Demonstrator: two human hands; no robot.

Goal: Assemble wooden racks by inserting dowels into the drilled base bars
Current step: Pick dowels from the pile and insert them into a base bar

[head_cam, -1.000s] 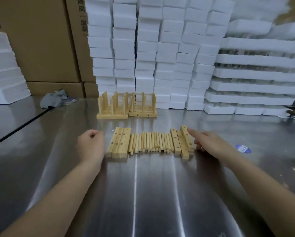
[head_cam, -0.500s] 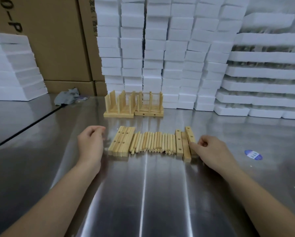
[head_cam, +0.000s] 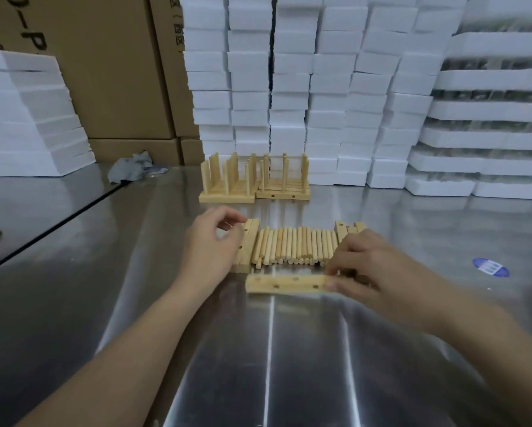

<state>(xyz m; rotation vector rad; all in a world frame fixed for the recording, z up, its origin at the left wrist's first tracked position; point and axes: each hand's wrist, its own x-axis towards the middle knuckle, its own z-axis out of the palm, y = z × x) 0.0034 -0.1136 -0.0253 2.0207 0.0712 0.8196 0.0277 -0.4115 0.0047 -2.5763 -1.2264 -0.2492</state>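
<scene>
The right hand [head_cam: 372, 266] pinches the 9-to-3 base bar [head_cam: 286, 283] at its 3 o'clock end; dowels [head_cam: 295, 245] lie at its 12; the left hand [head_cam: 209, 246] has its fingers loosely curled, empty.

Near side: Bare steel worktop [head_cam: 289, 365] lies open between the two forearms, up to a drilled base bar [head_cam: 286, 283] lying crosswise.
Centre: A row of dowels [head_cam: 292, 246] sits just behind that bar, walled in by a left stack of bars [head_cam: 248, 241] and a right stack of bars [head_cam: 344, 229].
Hands: The left hand [head_cam: 210, 251] covers the left stack; the right hand [head_cam: 369, 269] pinches the crosswise bar's right end.
Beyond the row: A strip of open worktop runs across before two finished racks [head_cam: 227, 183], their pegs upright.
Back: Stacked foam blocks [head_cam: 289, 87] rise close behind the racks, with cardboard boxes [head_cam: 110, 72] to the left.
Left flank: Open steel reaches a dark seam [head_cam: 58, 223]; a grey cloth [head_cam: 132, 169] lies far back.
Right flank: Open steel, with a flat blue sticker [head_cam: 491, 267].
</scene>
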